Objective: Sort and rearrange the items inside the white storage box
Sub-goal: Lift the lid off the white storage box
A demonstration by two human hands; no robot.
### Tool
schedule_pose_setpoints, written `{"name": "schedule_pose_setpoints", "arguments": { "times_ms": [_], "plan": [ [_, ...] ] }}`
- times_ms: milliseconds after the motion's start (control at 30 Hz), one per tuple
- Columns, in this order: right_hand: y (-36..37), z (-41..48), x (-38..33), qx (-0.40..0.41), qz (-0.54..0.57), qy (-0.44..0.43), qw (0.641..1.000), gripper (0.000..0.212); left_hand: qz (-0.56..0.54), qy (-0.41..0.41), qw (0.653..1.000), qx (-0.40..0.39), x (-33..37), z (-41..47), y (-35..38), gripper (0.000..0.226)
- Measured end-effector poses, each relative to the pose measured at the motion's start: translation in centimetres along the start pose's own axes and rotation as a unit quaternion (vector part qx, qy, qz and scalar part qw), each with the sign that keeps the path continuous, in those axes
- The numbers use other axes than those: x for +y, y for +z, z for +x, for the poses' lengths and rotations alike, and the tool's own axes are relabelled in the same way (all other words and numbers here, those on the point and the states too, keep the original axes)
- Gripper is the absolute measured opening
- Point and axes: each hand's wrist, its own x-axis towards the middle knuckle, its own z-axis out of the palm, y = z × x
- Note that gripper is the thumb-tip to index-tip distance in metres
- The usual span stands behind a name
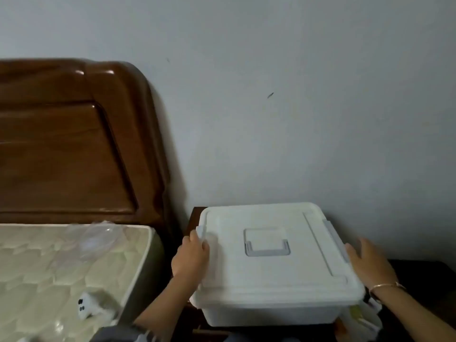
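Forearms: your left forearm [158, 311] and right forearm [419, 314] enter from the bottom edge, one on each side of the box.
Task item: the white storage box [271, 314] sits at lower centre-right of the frame on a dark cabinet [424, 270], near the wall [271, 95]. Its lid [271, 270] is on, so the contents are not visible.
Left hand: your left hand [191, 257] is at the lid's left edge, fingers curled round the grey left latch [201, 232].
Right hand: your right hand [370, 262] lies against the lid's right edge, fingers extended and grasping nothing. The thumb is just beside the grey right latch [335, 238]. A bracelet [387, 286] is on the wrist.
Lid handle: the grey handle [266, 248] lies flat in its recess at lid centre, untouched.
Loose items: pale items [362, 317] show at the box's lower right corner, too blurred to identify.
Surroundings: the mattress [61, 267] at lower left carries a small white object [85, 308] with dark dots, kind not determinable. The wooden headboard [69, 144] is at upper left.
Step in hand: judged to be unlatching the lid; sorting has not begun.
Next move: free both latches, lift the lid level, and set it aside. Steady the box so it does not shift on the cabinet.
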Motion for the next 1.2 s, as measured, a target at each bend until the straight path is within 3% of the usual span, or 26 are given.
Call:
{"name": "schedule_pose_setpoints", "arguments": {
  "times_ms": [133,267,400,500,633,800,900,967,1033,1100,1200],
  "plan": [
    [1.6,1.0,-1.1,-0.051,-0.018,0.028,0.998,0.054,0.058,-0.057,0.995,-0.064,0.5,0.4,2.4,0.056],
    [3.1,1.7,-1.9,-0.056,-0.066,0.012,0.996,0.040,0.140,-0.034,0.986,-0.079,-0.3,1.5,4.2,0.061],
    [4.2,2.5,-1.5,-0.028,-0.102,0.010,0.994,0.038,0.087,-0.053,0.993,-0.063,-1.1,2.7,4.8,0.045],
    [4.8,2.8,-1.1,-0.015,-0.106,0.001,0.994,0.035,0.088,-0.036,0.992,-0.078,-1.8,3.2,5.5,0.047],
    [5.0,3.1,-0.8,-0.015,-0.118,-0.008,0.993,0.033,-0.070,-0.103,0.988,-0.095,-2.8,3.8,5.4,0.035],
    [4.9,3.0,-0.9,-0.019,-0.111,-0.007,0.994,0.033,-0.332,-0.192,0.915,-0.129,-4.6,4.1,4.7,0.048],
    [4.9,2.8,-1.0,-0.016,-0.106,0.000,0.994,0.033,-0.500,-0.291,0.791,-0.201,-5.3,3.4,4.5,0.046],
    [4.8,2.8,-1.0,-0.007,-0.107,0.001,0.994,0.033,-0.513,-0.357,0.753,-0.209,-5.8,3.4,4.4,0.041],
    [4.8,2.8,-0.9,0.013,-0.107,-0.010,0.994,0.036,-0.478,-0.389,0.764,-0.189,-5.9,3.6,4.7,0.040],
    [4.7,2.7,-0.9,0.031,-0.112,-0.022,0.993,0.037,-0.406,-0.364,0.824,-0.151,-5.4,3.6,4.7,0.040],
    [4.7,2.7,-0.9,0.042,-0.118,-0.028,0.992,0.038,-0.338,-0.206,0.915,-0.077,-4.1,2.7,4.1,0.040]
  ]
}}
